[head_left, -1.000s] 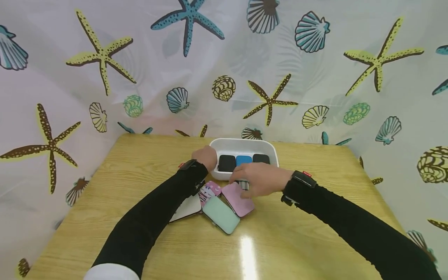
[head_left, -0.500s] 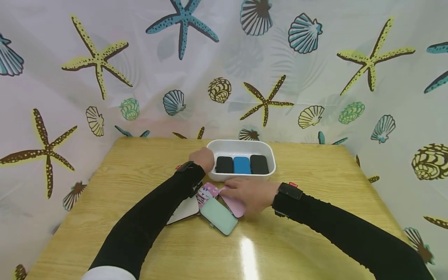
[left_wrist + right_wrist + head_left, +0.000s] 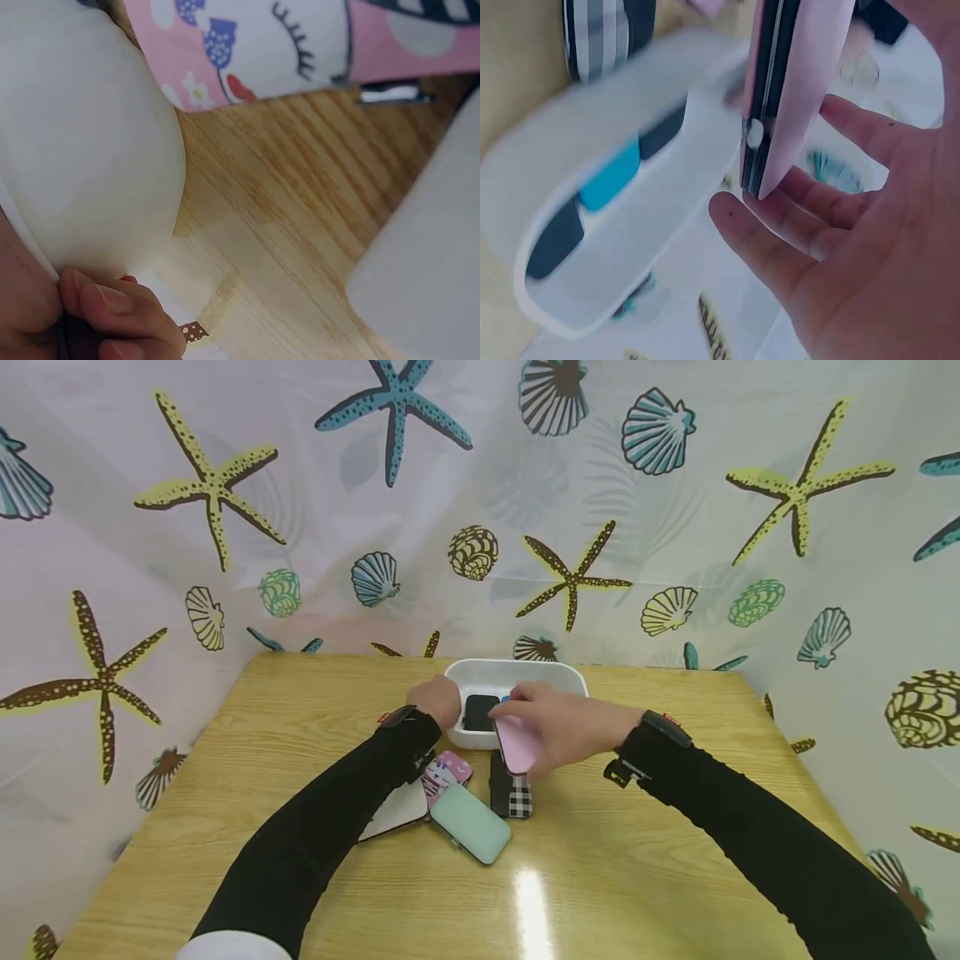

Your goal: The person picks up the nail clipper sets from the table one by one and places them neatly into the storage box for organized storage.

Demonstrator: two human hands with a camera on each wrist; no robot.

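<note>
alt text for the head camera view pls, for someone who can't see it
A person's right hand holds a pink case over the front rim of a white tray, while the left hand grips the tray's left end. On the wooden table lie checkered, mint and cartoon-print cases.

Right hand (image 3: 570, 727) lifts pink case (image 3: 517, 745) over white tray (image 3: 517, 674); left hand (image 3: 438, 700) grips tray rim.

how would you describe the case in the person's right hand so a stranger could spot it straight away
Find the white tray at the far middle of the wooden table. Just in front of it the right hand holds a plain pink case in the air. Every other case lies on the table or in the tray.
</note>
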